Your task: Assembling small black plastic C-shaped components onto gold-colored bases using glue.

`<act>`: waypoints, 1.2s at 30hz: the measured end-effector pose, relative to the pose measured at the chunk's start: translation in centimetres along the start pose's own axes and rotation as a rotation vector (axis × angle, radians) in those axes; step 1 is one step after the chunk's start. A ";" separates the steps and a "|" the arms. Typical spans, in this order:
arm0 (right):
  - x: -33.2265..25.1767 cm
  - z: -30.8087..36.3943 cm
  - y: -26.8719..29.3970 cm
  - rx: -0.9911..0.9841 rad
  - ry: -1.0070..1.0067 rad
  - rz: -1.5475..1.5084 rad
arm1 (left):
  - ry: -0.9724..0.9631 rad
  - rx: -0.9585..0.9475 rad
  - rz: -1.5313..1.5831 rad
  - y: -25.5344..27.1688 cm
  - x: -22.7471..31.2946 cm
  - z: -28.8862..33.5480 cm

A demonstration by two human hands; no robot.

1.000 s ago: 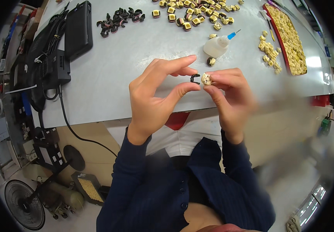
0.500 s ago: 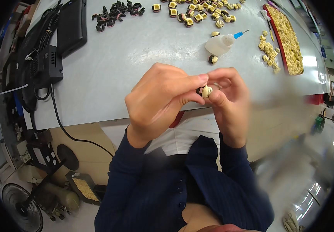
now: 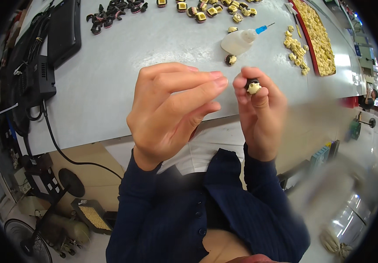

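Grey-white workbench surface [image 3: 123,83] fills the top of the view, with the edge running right under the hands. The part in play is a tiny cream plastic piece with a black ring on it [image 3: 253,87], pinched at the fingertips of the right hand [image 3: 261,118], held up in the air just in front of the surface edge. The right fingers [image 3: 259,94] are clamped around it from both sides. The left hand [image 3: 171,114] sits just beside it with thumb and forefinger stretched toward the part; nothing visible between them, so I'd call that hand loose and holding nothing.

Handling-wise, I'd guess it's featherweight, hard and stiff, a bit slick, and easy to flick away. Grip looks best on the flat sides of the cream body, not on the ring, which could pop off or shift.

Counts, working outward:
- one loose matching piece [image 3: 230,59] on the surface by the bottle
- one small white squeeze bottle with a blue needle tip [image 3: 240,40], lying on its side
- a scatter of cream bits [image 3: 295,48] near the tray, too many and too small to count
- one long red tray [image 3: 318,35] heaped with cream parts
- a row of assembled pieces [image 3: 206,9] along the top, roughly ten, partly cut off
- a clump of black clips [image 3: 110,11], count unclear
- one black box with cables [image 3: 44,74] at the left
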State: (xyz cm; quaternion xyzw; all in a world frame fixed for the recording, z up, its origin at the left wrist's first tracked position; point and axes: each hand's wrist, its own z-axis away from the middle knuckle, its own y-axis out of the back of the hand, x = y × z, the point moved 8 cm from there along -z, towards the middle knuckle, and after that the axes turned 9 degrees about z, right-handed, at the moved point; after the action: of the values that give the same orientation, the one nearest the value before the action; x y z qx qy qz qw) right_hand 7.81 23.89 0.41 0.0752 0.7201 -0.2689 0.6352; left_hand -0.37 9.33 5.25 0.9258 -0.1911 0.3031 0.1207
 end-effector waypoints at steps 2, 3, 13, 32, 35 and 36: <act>0.5 0.0 0.4 -0.041 0.005 -0.053 | -0.013 -0.033 -0.004 0.0 0.0 0.2; 0.6 0.0 0.3 -0.088 0.013 -0.109 | -0.030 -0.067 -0.014 -0.2 0.1 0.3; -0.1 0.6 -2.8 -0.193 -0.144 -0.006 | -0.074 -0.126 -0.046 -1.4 0.8 0.2; -3.2 1.8 2.7 0.218 0.229 0.516 | 0.198 0.035 -0.115 0.1 -1.5 0.1; -3.6 2.2 4.2 0.278 0.278 0.600 | 0.270 -0.035 -0.249 -0.6 -2.2 -0.8; -3.6 2.5 4.9 0.303 0.278 0.646 | 0.293 -0.087 -0.318 -1.2 -2.7 -1.2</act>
State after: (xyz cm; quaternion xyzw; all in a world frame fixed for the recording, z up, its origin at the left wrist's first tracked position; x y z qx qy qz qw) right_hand 12.85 27.68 2.32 0.4270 0.6908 -0.1457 0.5650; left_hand -2.46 11.53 4.45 0.8843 -0.0361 0.4028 0.2334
